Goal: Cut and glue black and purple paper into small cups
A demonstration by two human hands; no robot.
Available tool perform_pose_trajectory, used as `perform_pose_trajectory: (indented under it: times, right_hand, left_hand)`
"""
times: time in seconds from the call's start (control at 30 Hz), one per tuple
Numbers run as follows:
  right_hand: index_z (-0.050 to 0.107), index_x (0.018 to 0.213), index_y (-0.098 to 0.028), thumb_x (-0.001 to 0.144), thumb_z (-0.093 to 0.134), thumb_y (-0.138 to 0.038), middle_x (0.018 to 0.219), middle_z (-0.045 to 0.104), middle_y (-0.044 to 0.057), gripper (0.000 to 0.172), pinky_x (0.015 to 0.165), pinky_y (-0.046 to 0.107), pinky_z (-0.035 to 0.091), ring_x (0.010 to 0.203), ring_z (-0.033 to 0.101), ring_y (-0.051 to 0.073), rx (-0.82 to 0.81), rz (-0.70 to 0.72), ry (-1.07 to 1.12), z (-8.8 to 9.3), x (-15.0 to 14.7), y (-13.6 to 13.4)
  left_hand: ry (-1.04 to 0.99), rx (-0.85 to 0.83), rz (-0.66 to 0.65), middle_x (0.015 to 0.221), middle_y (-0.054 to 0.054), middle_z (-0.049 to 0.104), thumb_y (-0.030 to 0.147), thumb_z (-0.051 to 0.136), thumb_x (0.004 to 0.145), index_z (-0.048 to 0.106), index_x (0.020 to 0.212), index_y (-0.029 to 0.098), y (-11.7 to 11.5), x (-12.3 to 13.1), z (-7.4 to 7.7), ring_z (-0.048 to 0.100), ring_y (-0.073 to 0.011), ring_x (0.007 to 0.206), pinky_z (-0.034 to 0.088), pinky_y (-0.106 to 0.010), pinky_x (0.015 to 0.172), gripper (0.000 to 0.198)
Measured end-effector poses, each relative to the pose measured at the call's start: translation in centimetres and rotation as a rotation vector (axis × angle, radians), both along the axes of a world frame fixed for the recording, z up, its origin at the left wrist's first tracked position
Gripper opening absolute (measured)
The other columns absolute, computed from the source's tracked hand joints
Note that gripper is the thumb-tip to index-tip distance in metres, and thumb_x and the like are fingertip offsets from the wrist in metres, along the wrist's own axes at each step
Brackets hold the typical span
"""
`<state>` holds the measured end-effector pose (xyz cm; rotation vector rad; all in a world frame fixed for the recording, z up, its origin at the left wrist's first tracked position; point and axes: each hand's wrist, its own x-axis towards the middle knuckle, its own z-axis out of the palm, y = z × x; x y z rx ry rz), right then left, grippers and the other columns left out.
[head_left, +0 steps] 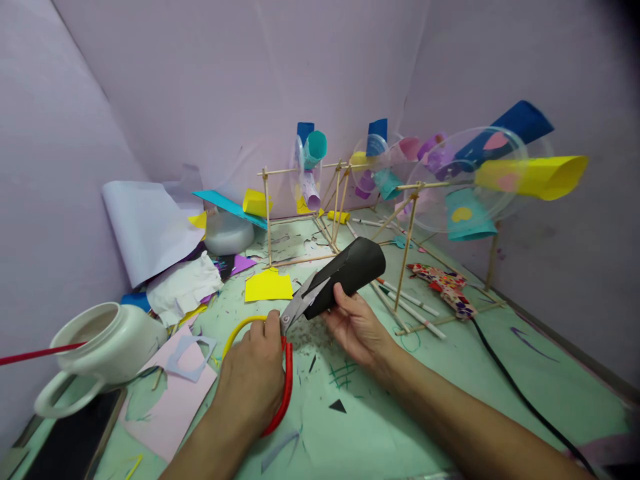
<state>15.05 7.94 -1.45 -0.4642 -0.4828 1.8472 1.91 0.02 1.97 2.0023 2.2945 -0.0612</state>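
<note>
My left hand [255,380] is closed around the handles of a pair of scissors [287,323] with one yellow and one red loop. The parted blades reach up to the right, against the lower end of a black paper tube [357,263]. Gripping that tube from below is my right hand [357,327], its thumb on the near side and its fingers partly hidden underneath. Small black paper scraps [338,406] lie on the green table below my hands. A yellow paper piece [269,285] rests just behind the scissors.
Stick frames [407,253] carrying clear discs [475,180] and coloured paper tubes stand at the back and right. A glue gun [447,287] trails a black cable. To the left are a white mug [117,340], a phone [75,433], pink paper [175,400] and a white sheet [150,227].
</note>
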Motion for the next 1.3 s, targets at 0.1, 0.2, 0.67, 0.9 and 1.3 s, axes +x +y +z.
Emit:
perform_pose_trajectory:
  times: [0.1, 0.2, 0.67, 0.9, 1.3]
  right_hand:
    - [0.063, 0.087, -0.020, 0.065, 0.074, -0.021, 0.087, 0.068, 0.000, 0.025, 0.088, 0.032, 0.048, 0.085, 0.061, 0.016, 0.004, -0.013, -0.015, 0.1, 0.0, 0.0]
    - [0.063, 0.087, -0.020, 0.066, 0.074, -0.023, 0.088, 0.067, 0.000, 0.024, 0.089, 0.033, 0.047, 0.089, 0.061, 0.017, 0.011, -0.013, -0.044, 0.1, 0.1, 0.0]
    - [0.064, 0.085, -0.019, 0.065, 0.074, -0.020, 0.086, 0.068, -0.001, 0.023, 0.087, 0.031, 0.049, 0.081, 0.062, 0.015, -0.011, -0.019, -0.025, 0.1, 0.1, 0.0]
    - [0.062, 0.087, -0.017, 0.068, 0.071, -0.023, 0.090, 0.067, 0.004, 0.021, 0.084, 0.035, 0.050, 0.091, 0.061, 0.020, -0.068, -0.004, -0.063, -0.3, 0.4, 0.5]
    - [0.064, 0.089, -0.014, 0.054, 0.078, -0.026, 0.079, 0.068, 0.004, 0.040, 0.067, 0.031, 0.047, 0.069, 0.062, 0.017, 0.080, 0.383, -0.454, -0.2, 0.1, -1.7]
  left_hand:
    - [0.048, 0.009, -0.014, 0.094, -0.011, 0.058, 0.017, 0.031, 0.087, 0.042, 0.109, 0.017, 0.1, -0.1, 0.0, 0.059, -0.0250, 0.082, 0.041, -0.032, 0.061, 0.025]
    - [0.084, 0.002, -0.045, 0.090, -0.011, 0.058, 0.016, 0.029, 0.086, 0.042, 0.109, 0.017, 0.1, -0.2, 0.0, 0.061, -0.0256, 0.076, 0.042, -0.033, 0.058, 0.026]
    - [0.025, 0.017, -0.101, 0.084, -0.010, 0.062, 0.011, 0.029, 0.084, 0.044, 0.103, 0.017, -0.1, -0.7, -0.1, 0.063, -0.0265, 0.070, 0.040, -0.033, 0.056, 0.025]
    - [-0.289, 0.193, 0.030, 0.072, -0.005, 0.064, 0.023, 0.032, 0.086, 0.048, 0.104, 0.019, 0.9, -3.0, -0.3, 0.062, -0.0219, 0.066, 0.041, -0.029, 0.058, 0.024]
    - [-1.455, 0.313, 0.320, 0.046, 0.007, 0.053, 0.048, 0.063, 0.067, 0.045, 0.091, 0.020, 1.6, -1.7, -1.4, 0.036, -0.0057, 0.031, 0.027, -0.016, 0.031, 0.040]
